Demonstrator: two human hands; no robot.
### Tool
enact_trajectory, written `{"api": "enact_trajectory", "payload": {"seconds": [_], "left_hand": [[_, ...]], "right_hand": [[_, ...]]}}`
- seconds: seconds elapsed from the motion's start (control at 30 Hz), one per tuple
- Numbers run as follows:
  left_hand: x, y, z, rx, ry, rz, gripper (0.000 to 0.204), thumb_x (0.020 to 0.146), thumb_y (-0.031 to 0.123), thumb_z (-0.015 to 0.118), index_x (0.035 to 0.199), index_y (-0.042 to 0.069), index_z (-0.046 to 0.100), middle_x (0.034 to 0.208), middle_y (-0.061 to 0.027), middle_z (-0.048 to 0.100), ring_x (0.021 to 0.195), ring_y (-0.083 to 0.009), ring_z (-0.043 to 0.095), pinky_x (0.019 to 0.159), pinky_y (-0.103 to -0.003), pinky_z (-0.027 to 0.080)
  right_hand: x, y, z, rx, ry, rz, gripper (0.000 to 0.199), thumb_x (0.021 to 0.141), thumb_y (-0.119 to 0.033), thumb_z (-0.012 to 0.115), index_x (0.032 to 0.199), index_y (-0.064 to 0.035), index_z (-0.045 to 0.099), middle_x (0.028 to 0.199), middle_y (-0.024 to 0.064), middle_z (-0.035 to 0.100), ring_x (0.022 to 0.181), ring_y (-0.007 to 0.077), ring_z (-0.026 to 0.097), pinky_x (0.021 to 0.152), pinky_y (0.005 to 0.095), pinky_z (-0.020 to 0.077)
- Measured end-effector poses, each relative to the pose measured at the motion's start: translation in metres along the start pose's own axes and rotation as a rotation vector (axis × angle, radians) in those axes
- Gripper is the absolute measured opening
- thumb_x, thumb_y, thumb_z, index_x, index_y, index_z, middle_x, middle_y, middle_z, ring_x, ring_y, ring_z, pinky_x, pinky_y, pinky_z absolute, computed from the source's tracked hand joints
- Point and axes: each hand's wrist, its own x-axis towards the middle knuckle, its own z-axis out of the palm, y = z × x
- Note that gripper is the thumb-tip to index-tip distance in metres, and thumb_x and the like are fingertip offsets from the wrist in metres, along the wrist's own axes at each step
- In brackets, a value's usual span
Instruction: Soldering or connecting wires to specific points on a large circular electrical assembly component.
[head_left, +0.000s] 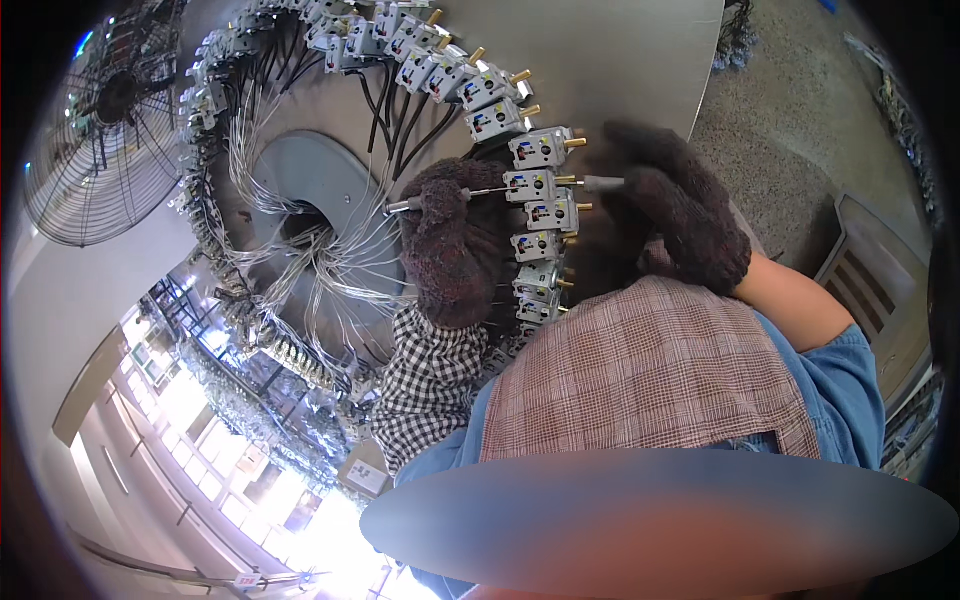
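Gloved hands on either side of a small box

A small grey metal box with a brass stem (530, 187) sits between the hands, long axis left to right, stem pointing right. Nearer it, the dark-knit-gloved left hand (450, 240) is curled around a slim metal-shafted tool (487, 190) reaching its left side; the blurred right hand (685, 200) grips a grey cylindrical tool (604, 184) by the stem. Beneath: a round grey tabletop (610, 60). Far left, a wire-caged fan (90, 150); right, speckled floor (770, 130).
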Motion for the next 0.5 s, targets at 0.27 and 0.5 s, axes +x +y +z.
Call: {"api": "enact_trajectory", "payload": {"seconds": [0.27,0.5], "left_hand": [[-0.001,0.002,-0.005,-0.022,-0.013,0.023,0.036,0.097,0.031,0.058,0.108,-0.003,0.057,0.104,-0.0223,0.065,0.082,-0.0328,0.069,0.062,-0.044,0.063],[-0.001,0.001,-0.004,-0.046,-0.027,0.009,0.031,0.097,0.027,0.058,0.109,-0.002,0.057,0.101,-0.02,0.065,0.082,-0.0321,0.07,0.062,-0.042,0.063]], "right_hand": [[0.002,0.001,-0.006,-0.125,-0.038,0.004,0.046,0.094,-0.033,0.057,0.13,-0.0048,0.051,0.127,0.0216,0.054,0.103,0.0296,0.062,0.087,0.0374,0.0536],[0.009,-0.018,-0.003,0.643,0.024,1.028,0.05,0.091,-0.039,0.057,0.125,-0.0033,0.051,0.13,0.0262,0.052,0.11,0.0389,0.059,0.087,0.0439,0.0533]]}}
